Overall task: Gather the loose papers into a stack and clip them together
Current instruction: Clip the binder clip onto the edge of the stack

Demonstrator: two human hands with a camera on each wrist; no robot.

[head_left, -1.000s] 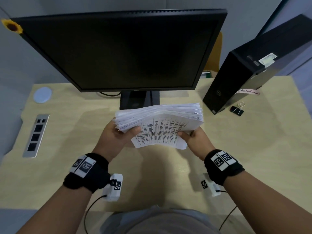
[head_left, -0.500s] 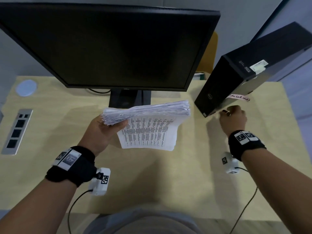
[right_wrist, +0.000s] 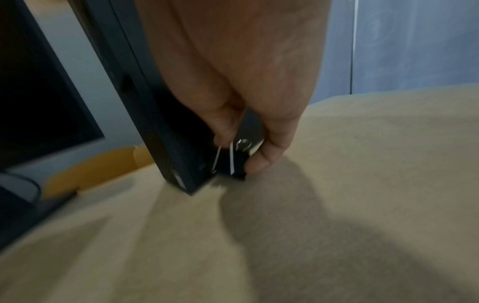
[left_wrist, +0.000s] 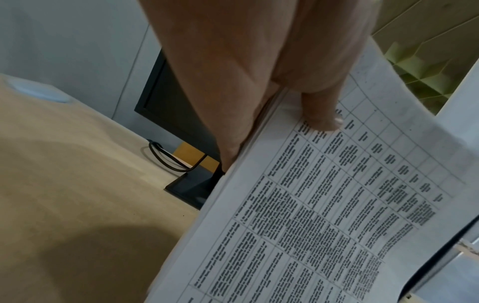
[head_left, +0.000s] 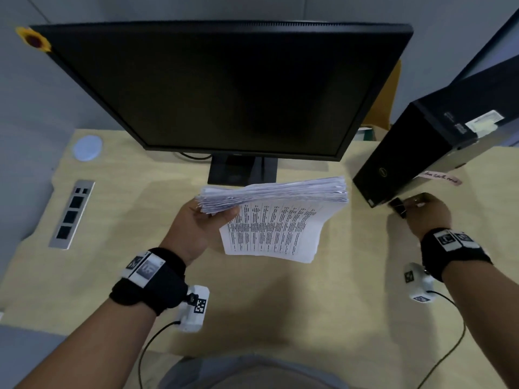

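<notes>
left hand (head_left: 196,228) grips thick white printed paper stack (head_left: 276,217) beside black computer tower (head_left: 427,141), edge exposed for clipping | right hand (head_left: 427,213) pinches small black metal binder clip (head_left: 398,206) at tower's base, fetching it

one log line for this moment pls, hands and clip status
left hand holds paper stack above desk | right hand pinches binder clip by computer tower | papers not yet clipped

The papers (head_left: 269,228) carry a printed table, its words too blurred to read. The tower (head_left: 438,147), right of the monitor (head_left: 224,88), bears a round logo on its front, white stickers on top and a handwritten pink note (head_left: 441,179) at its foot, all illegible.
</notes>
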